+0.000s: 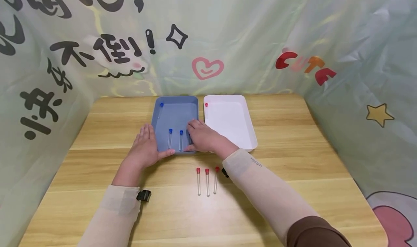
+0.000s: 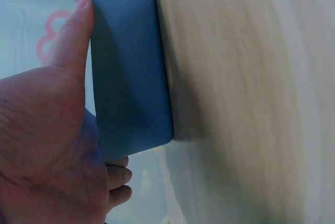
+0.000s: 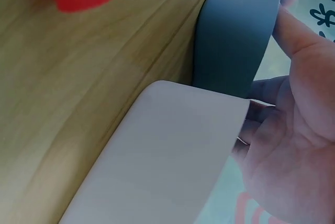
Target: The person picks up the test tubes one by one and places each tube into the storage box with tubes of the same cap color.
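Note:
A blue-grey tray (image 1: 182, 111) stands between the two hands. My left hand (image 1: 143, 149) lies along its left wall with fingers straight, the thumb on the front rim. My right hand (image 1: 206, 136) grips the tray's right front corner, fingers bent at the side wall and thumb at the front rim. Inside the tray, two clear tubes with blue caps, a left one (image 1: 170, 138) and a right one (image 1: 181, 140), lie near the front. Another blue-capped tube (image 1: 161, 105) lies at the back left. The right hand partly hides that corner's inside.
Right beside stands a white tray (image 1: 232, 120), with a red-capped tube (image 1: 206, 105) at its back left. Three red-capped tubes (image 1: 207, 181) lie side by side on the wooden table (image 1: 97, 138) in front. A printed curtain (image 1: 247, 40) encloses the table's back and sides.

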{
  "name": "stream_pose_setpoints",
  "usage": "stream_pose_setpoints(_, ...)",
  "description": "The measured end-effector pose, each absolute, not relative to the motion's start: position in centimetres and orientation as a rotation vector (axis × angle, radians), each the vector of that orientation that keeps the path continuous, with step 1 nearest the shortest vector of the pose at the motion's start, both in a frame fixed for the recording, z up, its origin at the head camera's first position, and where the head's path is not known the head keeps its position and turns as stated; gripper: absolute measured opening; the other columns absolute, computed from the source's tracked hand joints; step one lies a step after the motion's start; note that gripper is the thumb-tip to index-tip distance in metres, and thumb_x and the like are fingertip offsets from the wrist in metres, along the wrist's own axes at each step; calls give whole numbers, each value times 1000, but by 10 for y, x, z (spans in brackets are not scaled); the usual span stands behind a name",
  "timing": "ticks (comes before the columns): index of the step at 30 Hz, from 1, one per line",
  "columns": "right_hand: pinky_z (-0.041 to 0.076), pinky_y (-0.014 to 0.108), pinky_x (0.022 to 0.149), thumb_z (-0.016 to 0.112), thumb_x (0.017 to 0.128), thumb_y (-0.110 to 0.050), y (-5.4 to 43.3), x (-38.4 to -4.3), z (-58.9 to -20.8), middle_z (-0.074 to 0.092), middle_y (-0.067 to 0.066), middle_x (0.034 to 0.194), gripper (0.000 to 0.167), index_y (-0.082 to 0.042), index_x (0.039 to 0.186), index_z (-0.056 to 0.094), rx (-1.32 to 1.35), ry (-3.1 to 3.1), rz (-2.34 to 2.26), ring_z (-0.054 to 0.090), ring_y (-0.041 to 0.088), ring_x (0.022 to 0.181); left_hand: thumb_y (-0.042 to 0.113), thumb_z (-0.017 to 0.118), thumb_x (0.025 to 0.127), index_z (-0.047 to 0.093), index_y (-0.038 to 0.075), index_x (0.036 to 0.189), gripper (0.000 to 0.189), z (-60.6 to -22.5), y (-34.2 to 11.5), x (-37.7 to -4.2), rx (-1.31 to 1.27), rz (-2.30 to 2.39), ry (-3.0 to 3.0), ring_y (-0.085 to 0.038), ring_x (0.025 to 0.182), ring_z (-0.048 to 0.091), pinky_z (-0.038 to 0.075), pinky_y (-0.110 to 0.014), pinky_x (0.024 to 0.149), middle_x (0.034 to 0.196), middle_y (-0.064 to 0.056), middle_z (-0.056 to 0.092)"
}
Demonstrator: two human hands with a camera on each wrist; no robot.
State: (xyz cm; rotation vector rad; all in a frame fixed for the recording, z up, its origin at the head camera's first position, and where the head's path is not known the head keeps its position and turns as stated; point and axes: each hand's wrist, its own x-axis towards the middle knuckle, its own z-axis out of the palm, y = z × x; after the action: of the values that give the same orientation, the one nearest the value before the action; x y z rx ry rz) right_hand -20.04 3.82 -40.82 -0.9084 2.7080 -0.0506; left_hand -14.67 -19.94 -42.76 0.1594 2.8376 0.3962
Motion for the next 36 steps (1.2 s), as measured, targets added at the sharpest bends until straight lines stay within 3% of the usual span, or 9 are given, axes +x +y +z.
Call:
stream_pose_setpoints(13, 12, 48, 143, 54, 108, -64, 56, -185, -401, 24, 17, 182, 94, 0, 171, 27, -903, 2714, -135, 14, 34, 172, 72, 62, 100, -2, -15, 167, 127, -424, -195, -141, 212, 408, 2912, -56, 167, 1, 9, -69, 137, 178, -36, -4)
stream_pose_setpoints(25, 10, 53, 142, 55, 107, -64, 84, -170, -402, 19, 13, 184, 96, -5, 173, 20, -807, 2758, -246, 10, 32, 173, 61, 65, 104, 11, -16, 167, 113, -427, -195, -137, 227, 507, 3031, -58, 161, 22, 27, -69, 132, 174, -40, 18)
stream_pose_setpoints(36, 13, 48, 142, 55, 107, -65, 112, -163, -400, 16, 16, 184, 100, -1, 173, 16, -750, 2807, -309, 11, 33, 173, 60, 64, 105, 17, -20, 164, 110, -426, -191, -130, 253, 498, 3052, -58, 159, 27, 29, -68, 132, 171, -43, 24)
